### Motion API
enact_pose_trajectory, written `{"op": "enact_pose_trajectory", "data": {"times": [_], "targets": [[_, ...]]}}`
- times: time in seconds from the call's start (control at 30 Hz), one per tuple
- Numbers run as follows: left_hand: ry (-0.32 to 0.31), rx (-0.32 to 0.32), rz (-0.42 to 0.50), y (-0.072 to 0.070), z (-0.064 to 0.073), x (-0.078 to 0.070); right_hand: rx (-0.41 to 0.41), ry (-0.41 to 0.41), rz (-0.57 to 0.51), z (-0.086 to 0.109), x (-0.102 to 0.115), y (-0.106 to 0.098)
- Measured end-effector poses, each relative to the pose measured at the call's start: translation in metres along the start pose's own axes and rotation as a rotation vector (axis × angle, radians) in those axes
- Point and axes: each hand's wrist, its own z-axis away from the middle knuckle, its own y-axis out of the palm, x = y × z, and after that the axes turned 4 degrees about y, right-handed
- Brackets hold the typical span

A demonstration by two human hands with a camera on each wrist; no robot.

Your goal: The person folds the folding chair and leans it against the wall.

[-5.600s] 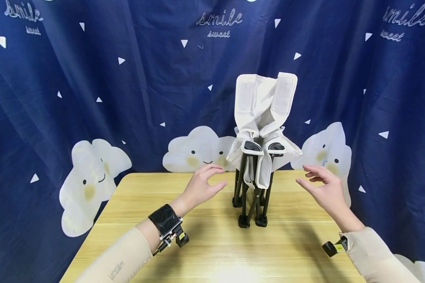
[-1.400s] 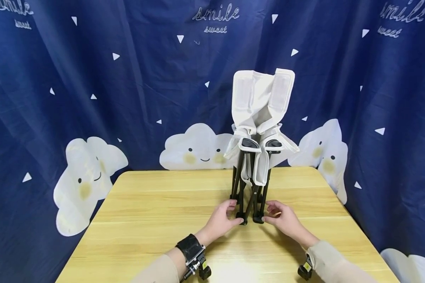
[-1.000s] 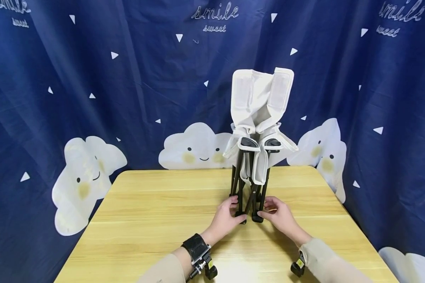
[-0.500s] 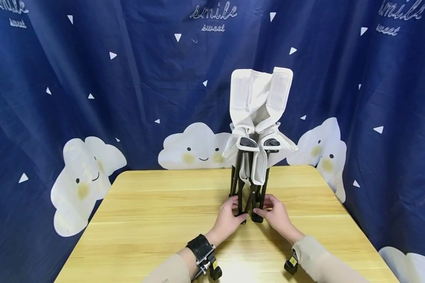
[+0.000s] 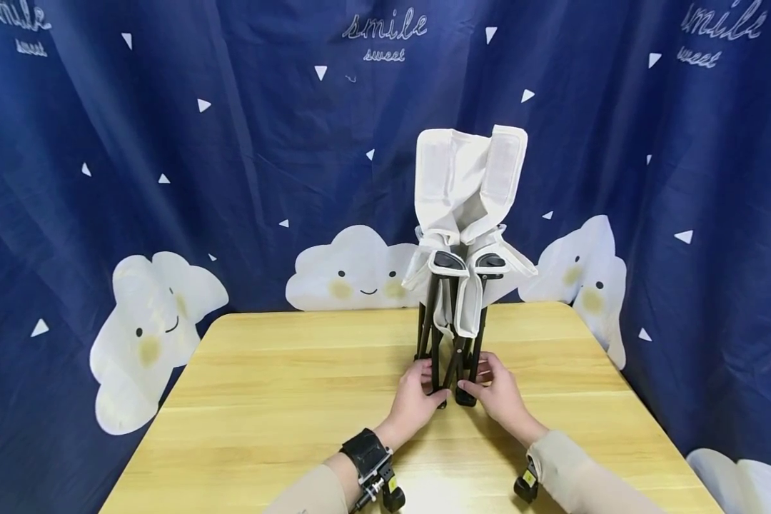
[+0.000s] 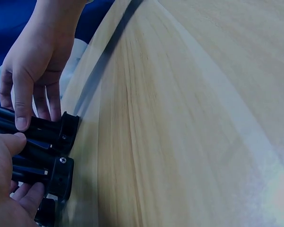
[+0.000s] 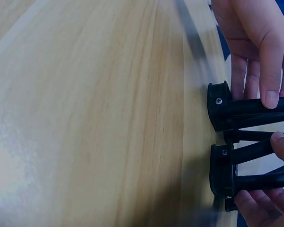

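Note:
A folded-up folding chair (image 5: 452,178) with white fabric and thin black legs (image 5: 429,314) stands upright on the table. The left hand (image 5: 412,401) grips the legs low on the left side, thumb in front and fingers behind. On the right side, the right hand (image 5: 502,397) holds the legs just above the foot (image 5: 466,397), its thumb also in front. Both wrist views show the thumbs and fingers around the black tubes near the plastic feet (image 6: 61,176). The screwed-on end caps (image 7: 221,171) sit close to the wood.
The light wooden table (image 5: 283,400) reaches back to a dark blue curtain (image 5: 263,143) with clouds and white triangles. The chair is near the table's back edge, right of centre. A black strap with a camera (image 5: 365,451) is on the left wrist.
Both hands have come down and inward from either side onto the chair's lower legs, and their fingers have closed round them. Over the last half second they hold nearly still; the chair stays in place.

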Motion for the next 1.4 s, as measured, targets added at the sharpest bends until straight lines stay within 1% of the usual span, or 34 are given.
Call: {"op": "enact_pose_trajectory", "data": {"times": [0.27, 0.4, 0.57, 0.83, 0.9, 1.13, 1.27, 1.4], "targets": [[-0.006, 0.001, -0.009, 0.0, -0.004, 0.002, -0.01, -0.006, 0.022, -0.003, 0.001, 0.004], [-0.013, 0.006, -0.012, -0.002, -0.007, 0.001, -0.019, -0.026, 0.045, -0.005, 0.002, 0.005], [-0.018, 0.01, -0.032, -0.004, -0.011, 0.0, -0.023, -0.048, 0.046, -0.009, 0.0, 0.008], [-0.019, 0.011, -0.056, -0.006, -0.017, 0.005, -0.022, -0.056, 0.061, -0.016, 0.001, 0.011], [-0.014, 0.009, -0.053, -0.007, -0.019, 0.007, -0.023, -0.054, 0.063, -0.018, 0.001, 0.012], [-0.006, -0.004, -0.04, -0.009, -0.027, 0.011, -0.044, -0.087, 0.061, -0.025, 0.001, 0.018], [0.0, -0.005, -0.05, -0.01, -0.03, 0.014, -0.052, -0.088, 0.06, -0.029, 0.0, 0.021], [-0.011, -0.01, -0.042, -0.013, -0.034, 0.015, -0.051, -0.073, 0.06, -0.034, 0.001, 0.025]]}}
